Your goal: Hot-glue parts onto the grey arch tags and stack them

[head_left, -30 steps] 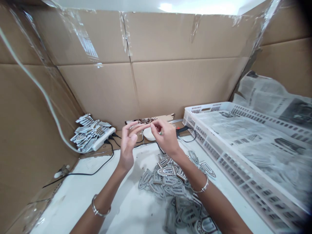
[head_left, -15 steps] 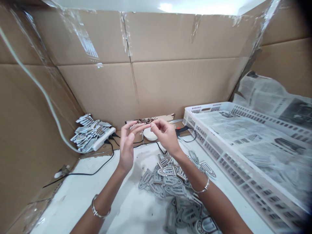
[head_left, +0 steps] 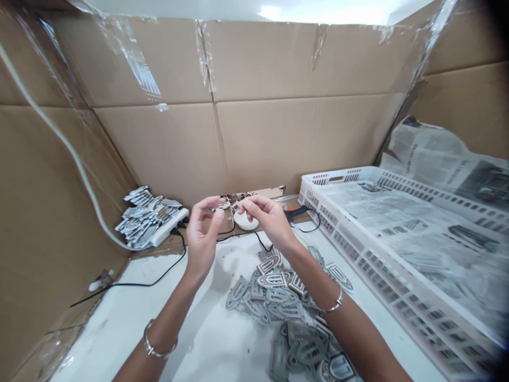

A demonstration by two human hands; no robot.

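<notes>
Left hand [head_left: 202, 233] spread, right hand [head_left: 270, 220] pinched, arched pieces [head_left: 278, 296] piled, newspaper-lined crate [head_left: 374, 253]

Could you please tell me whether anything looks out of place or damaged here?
Flat white-edged pieces are heaped beside the white rectangular power strip, an untidy spot near its black plugs. The clear glossy tape on the brown cardboard wall also looks wrinkled and ragged.

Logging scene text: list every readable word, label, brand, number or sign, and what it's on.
None readable.
Grey-and-white printed newspaper in the white perforated plastic crate: too blurred.
Crumpled grey newspaper beyond it: headline-like print, too blurred.
White oblong power strip: nothing legible.
Heaped grey arch-shaped openwork pieces: patterned, no lettering discernible.
</notes>
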